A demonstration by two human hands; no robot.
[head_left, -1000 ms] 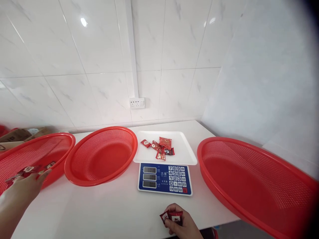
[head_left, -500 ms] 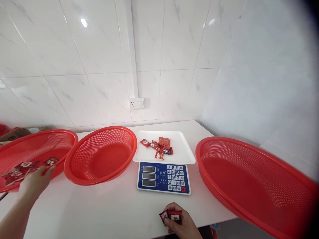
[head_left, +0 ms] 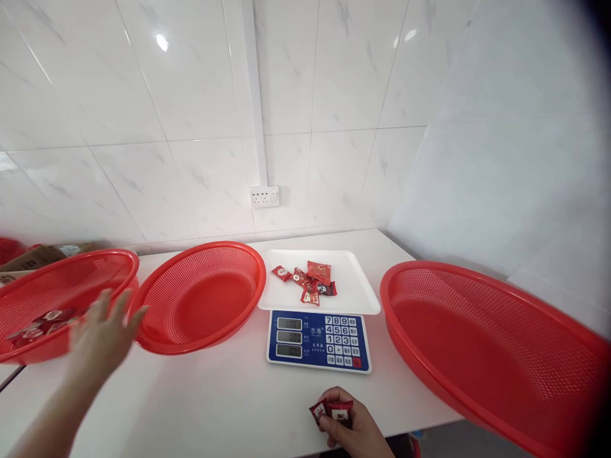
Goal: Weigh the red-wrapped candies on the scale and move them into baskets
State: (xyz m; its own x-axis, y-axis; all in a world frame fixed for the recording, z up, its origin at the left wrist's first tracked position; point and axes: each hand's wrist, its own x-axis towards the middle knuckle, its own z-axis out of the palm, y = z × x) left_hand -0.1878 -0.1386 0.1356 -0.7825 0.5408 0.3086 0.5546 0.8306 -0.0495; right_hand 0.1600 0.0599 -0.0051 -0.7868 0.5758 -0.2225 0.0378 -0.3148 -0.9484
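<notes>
Two red packets (head_left: 340,415) sit lower centre, pinched in your right grip (head_left: 359,434). Lower left, your left grip (head_left: 101,343) spreads its fingers, palm hidden. Mid-frame, more wrapped pieces (head_left: 318,272) lie on the white tray (head_left: 351,280).

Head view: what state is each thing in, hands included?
Left hand: open, spread
Right hand: closed on two packets
Scale: on, figures showing
White tray: holding several other packets
Left basket: holding loose packets
Middle basket: upright
Right basket: upright, overhanging the table
Wall socket: no plug in it
</notes>
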